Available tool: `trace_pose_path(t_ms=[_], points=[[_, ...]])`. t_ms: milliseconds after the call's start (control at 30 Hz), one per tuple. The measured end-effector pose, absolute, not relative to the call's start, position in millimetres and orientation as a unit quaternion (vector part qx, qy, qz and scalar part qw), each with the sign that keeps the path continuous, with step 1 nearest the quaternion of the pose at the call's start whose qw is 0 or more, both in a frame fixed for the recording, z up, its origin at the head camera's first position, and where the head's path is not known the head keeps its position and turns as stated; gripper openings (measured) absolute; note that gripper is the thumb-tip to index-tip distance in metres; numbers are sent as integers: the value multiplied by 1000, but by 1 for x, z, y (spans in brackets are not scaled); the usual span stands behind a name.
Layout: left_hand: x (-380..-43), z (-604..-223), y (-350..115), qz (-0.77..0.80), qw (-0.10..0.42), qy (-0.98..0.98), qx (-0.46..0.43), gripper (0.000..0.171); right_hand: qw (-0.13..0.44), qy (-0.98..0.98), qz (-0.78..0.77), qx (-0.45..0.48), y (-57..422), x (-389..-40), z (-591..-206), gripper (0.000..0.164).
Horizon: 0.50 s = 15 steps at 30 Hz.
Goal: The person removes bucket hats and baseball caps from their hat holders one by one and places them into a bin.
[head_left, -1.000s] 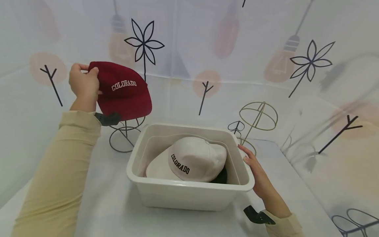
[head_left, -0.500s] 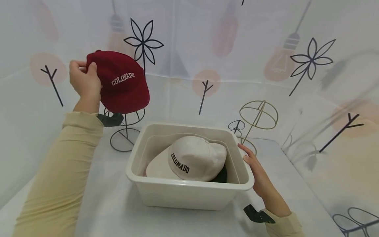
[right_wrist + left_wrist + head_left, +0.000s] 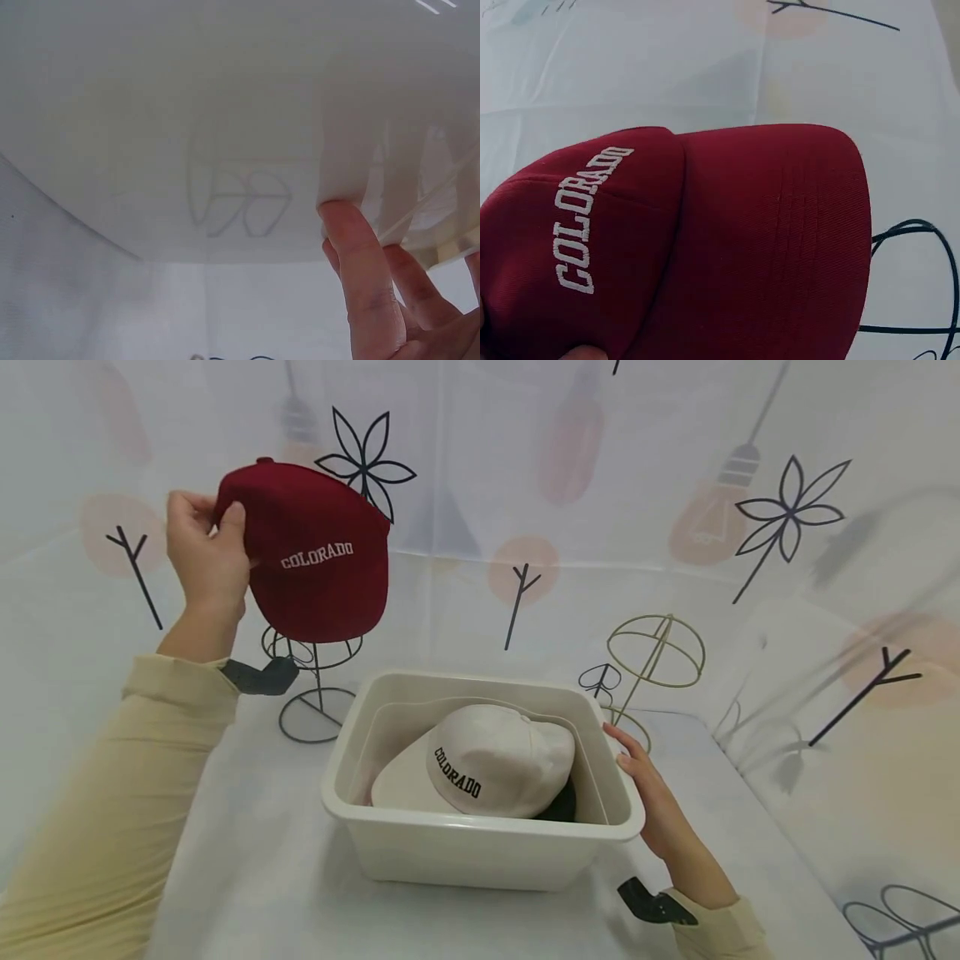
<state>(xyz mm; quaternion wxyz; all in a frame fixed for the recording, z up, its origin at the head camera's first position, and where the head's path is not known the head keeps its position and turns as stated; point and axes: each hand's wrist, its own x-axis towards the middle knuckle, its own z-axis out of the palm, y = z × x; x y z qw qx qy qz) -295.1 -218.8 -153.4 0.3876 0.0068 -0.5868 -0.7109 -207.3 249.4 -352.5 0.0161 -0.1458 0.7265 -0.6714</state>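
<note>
My left hand (image 3: 206, 556) pinches the crown side of a red baseball cap (image 3: 318, 585) with white COLORADO lettering, thumb in front. The cap hangs over the top of a black wire cap stand (image 3: 318, 685). In the left wrist view the red cap's brim (image 3: 772, 240) points right, toward the stand's wire, and only bits of fingers show at the lower left. My right hand (image 3: 660, 810) rests against the right side of a white plastic bin (image 3: 472, 860); in the right wrist view its fingers (image 3: 360, 262) touch the outer wall. Inside the bin lies a white COLORADO cap (image 3: 487, 760).
Part of a dark green cap (image 3: 558, 802) shows beneath the white one. A gold wire stand (image 3: 656, 652) stands behind the bin's right corner. A patterned cloth (image 3: 450, 527) hangs behind the white-covered table (image 3: 262, 860).
My left hand has raised the red cap, so more of the black stand shows beneath it. The cap's front has turned more toward the head camera. My right hand and the bin stay put.
</note>
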Motion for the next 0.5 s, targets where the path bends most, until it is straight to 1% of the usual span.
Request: trace_pose_path(t_ms=[200,500], points=[[-287,-154,-205,-729,360,-578,-72,10,21,726,-673,-141,249,-208,-353,46],[-278,-157,-184,-683,325,-632,-170,11,18,725,-676,-135,249,-208,-353,46]])
